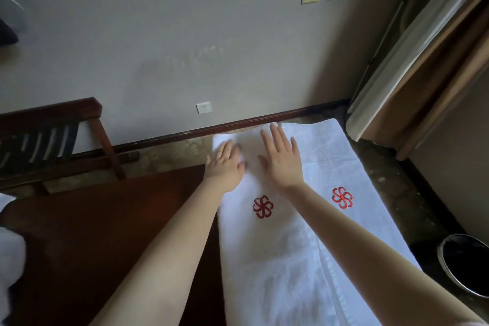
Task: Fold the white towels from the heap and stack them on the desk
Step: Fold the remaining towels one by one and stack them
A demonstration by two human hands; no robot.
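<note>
Two open grips, left hand (226, 164) and right hand (281, 159), are pressing flat, holding nothing, on the towel (264, 246) near its upper end. It is running lengthwise up the frame's right on the worktop (105, 219).

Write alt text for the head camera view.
The left hand and right hand rest flat, fingers straight, on the far end of a long white towel on a dark wooden desk. Another length of white towelling lies alongside on its right; each bears a red flower emblem. A wooden chair stands far left.
</note>
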